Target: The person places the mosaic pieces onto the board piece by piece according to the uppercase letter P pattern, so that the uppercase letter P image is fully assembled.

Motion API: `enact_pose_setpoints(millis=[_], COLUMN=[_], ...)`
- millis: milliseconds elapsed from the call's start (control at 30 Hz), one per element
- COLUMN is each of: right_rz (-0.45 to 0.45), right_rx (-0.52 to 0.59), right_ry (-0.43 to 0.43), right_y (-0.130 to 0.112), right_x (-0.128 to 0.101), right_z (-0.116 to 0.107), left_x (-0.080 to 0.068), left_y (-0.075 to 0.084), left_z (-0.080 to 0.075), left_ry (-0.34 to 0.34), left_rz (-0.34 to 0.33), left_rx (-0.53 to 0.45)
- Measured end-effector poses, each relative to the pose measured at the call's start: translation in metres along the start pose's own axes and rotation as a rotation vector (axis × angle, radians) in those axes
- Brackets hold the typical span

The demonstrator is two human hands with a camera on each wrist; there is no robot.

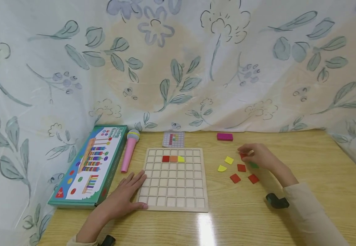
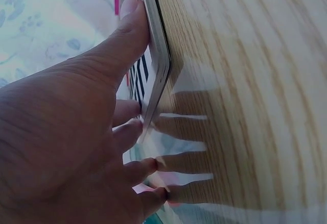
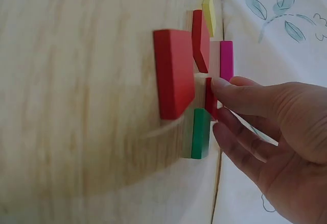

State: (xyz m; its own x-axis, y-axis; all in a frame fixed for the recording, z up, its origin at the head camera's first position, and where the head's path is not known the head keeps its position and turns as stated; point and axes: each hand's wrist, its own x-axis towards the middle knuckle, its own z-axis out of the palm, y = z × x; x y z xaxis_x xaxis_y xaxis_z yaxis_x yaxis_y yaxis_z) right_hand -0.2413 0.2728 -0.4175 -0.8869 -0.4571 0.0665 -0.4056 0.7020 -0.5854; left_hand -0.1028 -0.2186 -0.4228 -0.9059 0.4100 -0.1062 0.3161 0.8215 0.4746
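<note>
One red tile (image 1: 243,156) is pinched between the thumb and curled fingers of the right hand (image 1: 260,157), toward the far edge of the surface (image 1: 313,164), right of its middle; whether the tile has left the wood cannot be told. Close by, partly hidden by that hand, lies a green tile (image 1: 253,165). Three further red tiles (image 1: 241,167), a yellow square (image 1: 229,160) and a yellow quarter-round (image 1: 222,168) lie loose between the hand and the grid board (image 1: 205,206). The left hand (image 1: 123,194), fingers spread and grasping nothing, rests on the board's left edge, thumb near its near left corner.

Likely faults: the right fingers may nudge the green tile, given the tight spacing; uneven pressure from the left hand could skew the board; the inlaid quarter-round might turn, since it does not fill its compartment.

Containers: in the board's second row from the far edge, the third to fifth compartments from the left hold a dark red square (image 1: 166,159), an orange square (image 1: 173,159) and a yellow quarter-round (image 1: 181,159). Along the surface's left edge lies a closed game box (image 1: 88,164), contents unseen; a pink microphone (image 1: 128,153) lies beside it.
</note>
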Motion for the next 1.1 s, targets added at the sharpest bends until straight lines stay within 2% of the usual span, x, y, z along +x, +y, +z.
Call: enact_pose_setpoints(millis=[433, 700, 1100], right_rz=[0.01, -0.058, -0.099], right_rx=[-0.065, -0.072, -0.001], right_ry=[0.013, 0.027, -0.018], right_y=[-0.002, -0.021, -0.061], right_x=[0.007, 0.016, 0.044], right_z=[-0.003, -0.003, 0.022], left_x=[0.001, 0.0, 0.0], left_y=[0.001, 0.001, 0.002], left_z=[0.001, 0.001, 0.0], left_ry=[0.011, 0.008, 0.011], left_rz=[0.008, 0.005, 0.012], left_rx=[0.01, 0.008, -0.005])
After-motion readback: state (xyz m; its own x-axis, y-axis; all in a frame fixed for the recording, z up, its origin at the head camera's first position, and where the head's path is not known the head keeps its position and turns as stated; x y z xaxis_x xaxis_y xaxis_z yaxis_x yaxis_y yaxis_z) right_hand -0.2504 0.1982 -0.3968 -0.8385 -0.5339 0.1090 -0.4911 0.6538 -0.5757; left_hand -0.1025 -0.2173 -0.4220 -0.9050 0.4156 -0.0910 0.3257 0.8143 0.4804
